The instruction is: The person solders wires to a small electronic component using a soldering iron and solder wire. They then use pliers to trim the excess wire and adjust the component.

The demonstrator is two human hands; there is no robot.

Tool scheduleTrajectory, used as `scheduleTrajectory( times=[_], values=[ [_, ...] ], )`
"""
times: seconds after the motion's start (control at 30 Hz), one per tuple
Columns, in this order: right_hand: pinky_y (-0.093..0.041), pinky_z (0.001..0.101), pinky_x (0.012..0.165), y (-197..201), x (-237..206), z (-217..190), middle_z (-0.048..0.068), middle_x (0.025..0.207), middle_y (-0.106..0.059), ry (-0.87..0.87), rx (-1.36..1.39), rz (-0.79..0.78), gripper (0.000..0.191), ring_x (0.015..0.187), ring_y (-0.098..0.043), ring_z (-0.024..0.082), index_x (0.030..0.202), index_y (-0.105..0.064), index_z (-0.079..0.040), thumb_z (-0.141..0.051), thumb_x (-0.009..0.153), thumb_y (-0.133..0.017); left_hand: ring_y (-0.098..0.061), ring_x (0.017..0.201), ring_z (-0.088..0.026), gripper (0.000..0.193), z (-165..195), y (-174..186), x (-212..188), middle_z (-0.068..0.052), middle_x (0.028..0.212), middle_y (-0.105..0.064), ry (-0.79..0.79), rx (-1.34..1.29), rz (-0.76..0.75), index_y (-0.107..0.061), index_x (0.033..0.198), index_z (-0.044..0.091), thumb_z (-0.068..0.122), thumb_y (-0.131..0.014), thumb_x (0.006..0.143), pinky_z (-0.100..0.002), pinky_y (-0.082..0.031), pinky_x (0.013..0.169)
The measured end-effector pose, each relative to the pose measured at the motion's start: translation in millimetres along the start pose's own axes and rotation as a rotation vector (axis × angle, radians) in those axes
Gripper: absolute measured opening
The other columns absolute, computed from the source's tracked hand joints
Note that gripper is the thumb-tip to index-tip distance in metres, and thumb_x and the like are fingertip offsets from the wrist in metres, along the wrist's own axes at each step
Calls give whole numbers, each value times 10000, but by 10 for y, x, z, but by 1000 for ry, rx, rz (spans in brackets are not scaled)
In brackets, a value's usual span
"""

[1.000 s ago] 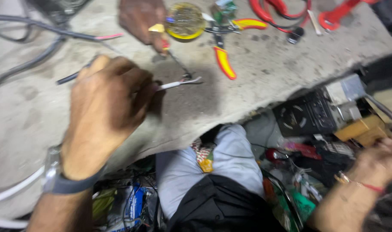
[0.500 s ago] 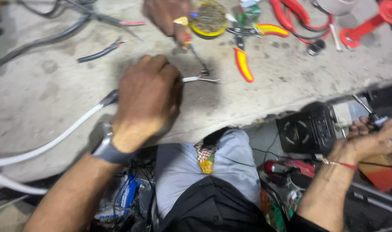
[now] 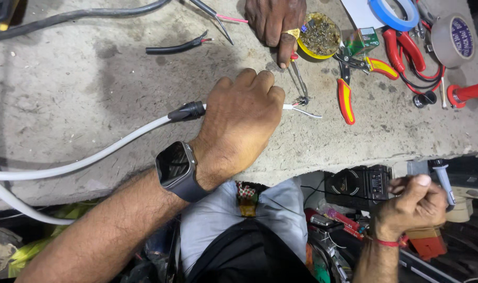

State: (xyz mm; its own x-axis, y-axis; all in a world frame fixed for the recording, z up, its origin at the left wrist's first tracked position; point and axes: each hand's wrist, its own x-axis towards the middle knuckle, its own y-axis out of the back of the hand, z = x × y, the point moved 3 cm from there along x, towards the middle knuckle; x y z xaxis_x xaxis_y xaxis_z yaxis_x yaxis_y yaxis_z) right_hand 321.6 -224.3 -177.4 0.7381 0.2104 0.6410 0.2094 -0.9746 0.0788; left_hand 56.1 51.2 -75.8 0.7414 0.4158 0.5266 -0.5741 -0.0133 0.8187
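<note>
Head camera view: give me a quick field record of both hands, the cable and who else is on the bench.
Left hand: left hand fist-down on the bench, gripping the white cable near its stripped end
Cable tip: bare wires poke out past the knuckles
Right hand: right hand below the bench edge, closed on a handled tool; which tool, unclear
Other person: another hand holds a thin metal tool onto the wire tips
Nearby: yellow-and-red pliers, yellow tin, tape roll
Surface: grey bench

The right hand (image 3: 412, 204) has apparently closed on a grey-handled tool (image 3: 442, 177).
</note>
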Motion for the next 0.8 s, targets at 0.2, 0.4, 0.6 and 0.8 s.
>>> scheduleTrajectory(
  times=[0.2, 0.4, 0.6, 0.8],
  values=[
    [-514, 296, 761, -732, 445, -885, 164, 984, -735, 510, -439, -557, 146, 851, -696, 228, 1126, -723, 34, -91, 1088, -788, -601, 959, -280, 201, -5, -14, -15, -92, 979, -635, -18, -37, -15, -689, 936, 41, 83, -694, 739, -446, -464, 717],
    [-470, 519, 1043, -1529, 1063, -870, 324, 1291, -628, 501, -722, -902, 1045, 1233, -604, 444, 1410, -513, 147, -659, 852, -875, -581, 976, -289, 149, -9, 13, 9, -88, 972, -636, -11, -81, 9, -725, 936, 67, 163, -738, 823, -470, -443, 772],
    [-321, 648, 1124, -1676, 1135, -717, 342, 1317, -621, 455, -869, -1085, 1316, 1273, -583, 476, 1530, -399, 148, -788, 698, -804, -583, 959, -294, 241, 23, -70, 105, -86, 957, -652, 3, -140, -53, -759, 907, 80, 312, -765, 841, -496, -440, 783],
    [-482, 529, 1035, -1516, 983, -813, 295, 1241, -633, 410, -721, -942, 1008, 1176, -627, 423, 1460, -478, 108, -568, 822, -868, -610, 991, -284, 92, 26, -209, 182, -83, 996, -668, -25, -53, -89, -719, 891, 74, 133, -709, 821, -475, -475, 782]
  ],
)
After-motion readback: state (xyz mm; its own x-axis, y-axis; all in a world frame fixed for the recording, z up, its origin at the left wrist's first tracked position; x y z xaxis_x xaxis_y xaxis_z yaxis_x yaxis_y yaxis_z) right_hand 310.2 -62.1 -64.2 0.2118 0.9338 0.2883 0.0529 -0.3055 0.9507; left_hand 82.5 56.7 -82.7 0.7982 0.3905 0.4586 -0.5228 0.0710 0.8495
